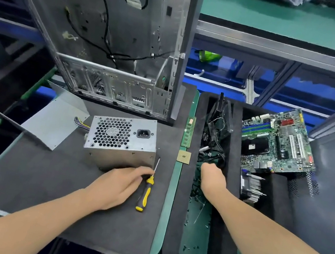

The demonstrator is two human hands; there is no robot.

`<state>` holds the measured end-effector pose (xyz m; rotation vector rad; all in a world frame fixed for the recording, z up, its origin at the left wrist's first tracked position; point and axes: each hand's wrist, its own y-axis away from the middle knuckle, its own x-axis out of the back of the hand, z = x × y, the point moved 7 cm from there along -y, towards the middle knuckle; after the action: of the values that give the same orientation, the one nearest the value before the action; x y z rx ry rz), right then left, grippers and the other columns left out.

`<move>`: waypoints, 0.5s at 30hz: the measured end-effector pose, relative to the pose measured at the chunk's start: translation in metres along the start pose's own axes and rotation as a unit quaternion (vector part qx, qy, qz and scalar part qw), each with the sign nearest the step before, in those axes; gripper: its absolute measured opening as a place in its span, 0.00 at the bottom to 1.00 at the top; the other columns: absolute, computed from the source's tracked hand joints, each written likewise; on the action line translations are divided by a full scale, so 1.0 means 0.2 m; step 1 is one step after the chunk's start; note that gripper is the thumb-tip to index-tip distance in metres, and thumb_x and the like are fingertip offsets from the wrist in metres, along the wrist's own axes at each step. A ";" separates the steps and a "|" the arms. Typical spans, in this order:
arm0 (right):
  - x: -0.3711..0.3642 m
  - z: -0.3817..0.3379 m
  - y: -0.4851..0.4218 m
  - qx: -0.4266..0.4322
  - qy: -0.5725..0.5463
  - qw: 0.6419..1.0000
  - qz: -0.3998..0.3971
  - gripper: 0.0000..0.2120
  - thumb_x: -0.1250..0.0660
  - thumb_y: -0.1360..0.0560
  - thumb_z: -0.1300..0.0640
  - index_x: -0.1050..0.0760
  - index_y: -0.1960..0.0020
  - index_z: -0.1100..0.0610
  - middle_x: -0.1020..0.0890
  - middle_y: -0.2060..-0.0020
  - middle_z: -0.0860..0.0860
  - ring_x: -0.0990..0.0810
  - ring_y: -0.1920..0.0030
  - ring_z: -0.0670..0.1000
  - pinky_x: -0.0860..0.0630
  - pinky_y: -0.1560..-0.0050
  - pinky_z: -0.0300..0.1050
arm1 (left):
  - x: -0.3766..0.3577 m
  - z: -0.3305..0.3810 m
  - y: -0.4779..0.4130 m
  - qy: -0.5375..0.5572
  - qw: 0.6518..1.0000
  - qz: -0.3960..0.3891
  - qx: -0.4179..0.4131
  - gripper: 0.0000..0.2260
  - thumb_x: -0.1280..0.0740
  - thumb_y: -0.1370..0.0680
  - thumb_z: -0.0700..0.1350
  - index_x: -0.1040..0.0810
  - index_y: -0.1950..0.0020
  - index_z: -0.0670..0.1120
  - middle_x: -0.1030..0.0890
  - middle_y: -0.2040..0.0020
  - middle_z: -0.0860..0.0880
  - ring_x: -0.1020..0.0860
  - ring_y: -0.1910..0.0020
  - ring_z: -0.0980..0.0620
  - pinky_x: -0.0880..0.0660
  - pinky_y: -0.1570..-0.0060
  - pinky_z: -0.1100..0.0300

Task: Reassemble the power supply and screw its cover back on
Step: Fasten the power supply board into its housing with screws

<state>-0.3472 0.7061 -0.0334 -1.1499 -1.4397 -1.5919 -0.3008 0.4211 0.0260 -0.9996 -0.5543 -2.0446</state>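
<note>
Tray (pixel 182 195) at 3 o'clock is dug into by the right hand (pixel 212 178), likely for screws (pixel 185 248), grip hidden. Power supply (pixel 121 141) at 9 is steadied by the left hand (pixel 118 185); its grip near the screwdriver (pixel 145 191) can't be told.

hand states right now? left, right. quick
Left hand: pinching the yellow-and-black screwdriver near its collar.
Right hand: down in the black foam tray, fingers hidden, cannot tell.
</note>
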 end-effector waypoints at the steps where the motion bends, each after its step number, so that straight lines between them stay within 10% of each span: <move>1: 0.00 0.00 0.00 -0.001 -0.001 1.000 0.000 0.19 0.38 0.28 0.77 0.41 0.63 0.57 0.34 0.65 0.52 0.22 0.56 0.62 0.29 0.59 0.50 | 0.00 0.01 0.00 0.003 1.000 -0.002 -0.002 0.17 0.45 0.13 0.48 0.35 0.27 0.65 0.21 0.38 0.60 0.24 0.42 0.58 0.31 0.45 0.69; 8: 0.20 -0.02 0.08 -0.014 -0.156 0.985 0.065 0.02 0.34 0.25 0.64 0.25 0.53 0.59 0.21 0.53 0.56 0.19 0.52 0.62 0.24 0.56 0.47 | 0.19 0.20 0.01 -0.073 0.996 -0.010 -0.050 0.18 0.44 0.14 0.49 0.39 0.24 0.61 0.24 0.43 0.60 0.25 0.49 0.58 0.29 0.52 0.61; 12: 0.48 -0.07 0.14 0.016 -0.263 0.958 0.112 0.12 0.30 0.30 0.66 0.25 0.62 0.50 0.20 0.60 0.49 0.20 0.57 0.54 0.25 0.58 0.45 | 0.54 0.41 0.05 -0.185 0.951 0.138 -0.207 0.12 0.38 0.18 0.41 0.21 0.37 0.45 0.24 0.56 0.50 0.26 0.61 0.48 0.30 0.64 0.57; 15: 0.73 -0.13 0.21 0.035 -0.326 0.930 0.166 0.10 0.31 0.31 0.68 0.22 0.60 0.52 0.19 0.62 0.49 0.20 0.60 0.51 0.20 0.58 0.47 | 0.85 0.37 0.02 -0.125 0.938 0.275 -0.167 0.09 0.37 0.18 0.41 0.20 0.42 0.45 0.24 0.54 0.54 0.26 0.57 0.54 0.29 0.55 0.65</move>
<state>-0.3674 0.6845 0.1178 -1.8756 -1.5632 -0.9464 -0.3282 0.3902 0.2064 -1.4411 -0.0253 -1.5397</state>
